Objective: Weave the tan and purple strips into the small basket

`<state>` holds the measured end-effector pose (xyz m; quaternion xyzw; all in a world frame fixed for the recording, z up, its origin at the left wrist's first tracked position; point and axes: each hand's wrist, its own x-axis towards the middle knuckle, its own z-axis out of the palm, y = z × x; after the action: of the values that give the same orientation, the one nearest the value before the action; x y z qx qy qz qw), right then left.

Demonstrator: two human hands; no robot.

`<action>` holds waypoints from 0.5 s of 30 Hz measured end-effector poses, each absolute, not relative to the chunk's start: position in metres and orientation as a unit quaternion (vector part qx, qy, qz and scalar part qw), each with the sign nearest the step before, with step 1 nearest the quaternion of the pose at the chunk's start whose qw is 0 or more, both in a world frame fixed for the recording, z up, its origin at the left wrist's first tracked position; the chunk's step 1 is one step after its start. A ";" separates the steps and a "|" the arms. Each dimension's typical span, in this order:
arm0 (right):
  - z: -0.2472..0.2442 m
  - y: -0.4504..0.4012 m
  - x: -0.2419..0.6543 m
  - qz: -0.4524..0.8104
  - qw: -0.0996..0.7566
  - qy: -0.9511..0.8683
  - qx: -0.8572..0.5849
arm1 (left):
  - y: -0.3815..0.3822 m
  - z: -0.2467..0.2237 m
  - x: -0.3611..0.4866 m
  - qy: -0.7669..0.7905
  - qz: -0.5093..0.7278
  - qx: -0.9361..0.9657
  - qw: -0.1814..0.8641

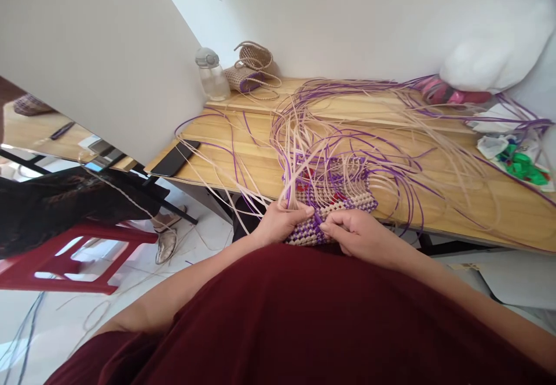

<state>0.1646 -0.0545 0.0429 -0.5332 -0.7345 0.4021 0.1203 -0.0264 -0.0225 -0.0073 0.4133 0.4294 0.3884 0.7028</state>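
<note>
A woven piece (360, 201) in beige and purple, with some red patches, lies at the table's front edge against my body. Many long beige and purple strands (299, 142) rise from it and spread over the table. My left hand (280, 221) is closed around a bundle of beige strands at the piece's left side, its thumb pointing right. Just to the right, my right hand (351, 230) pinches a purple strand (318, 218) between thumb and forefinger, close against the weave.
On the wooden table (456, 200) are a black phone (176, 158), a clear bottle (214, 78), a small woven basket (245, 78), a pink item (456, 92) and green plastic (525, 165). A seated person's leg and a red stool (99, 246) are at left.
</note>
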 end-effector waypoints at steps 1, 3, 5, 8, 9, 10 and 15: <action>0.043 -0.055 0.164 0.425 0.133 -0.720 -0.532 | -0.022 -0.007 -0.027 0.419 0.393 0.399 0.715; 0.044 -0.055 0.163 0.464 0.152 -0.694 -0.529 | -0.020 -0.007 -0.027 0.398 0.400 0.373 0.736; 0.044 -0.054 0.162 0.458 0.144 -0.694 -0.537 | -0.020 -0.007 -0.027 0.397 0.404 0.375 0.734; 0.045 -0.052 0.162 0.351 0.098 -0.755 -0.545 | -0.021 -0.007 -0.027 0.425 0.410 0.403 0.699; 0.046 -0.051 0.162 0.313 0.081 -0.777 -0.541 | -0.021 -0.007 -0.026 0.430 0.409 0.412 0.691; 0.048 -0.051 0.163 0.284 0.066 -0.794 -0.533 | -0.021 -0.007 -0.026 0.431 0.406 0.420 0.687; 0.073 -0.044 0.165 0.253 0.056 -0.821 -0.509 | -0.020 -0.003 -0.025 0.393 0.414 0.425 0.702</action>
<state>0.1652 -0.0439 0.0734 -0.5095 -0.8207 0.2526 0.0557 -0.0253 -0.0205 -0.0025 0.4252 0.3933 0.4135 0.7025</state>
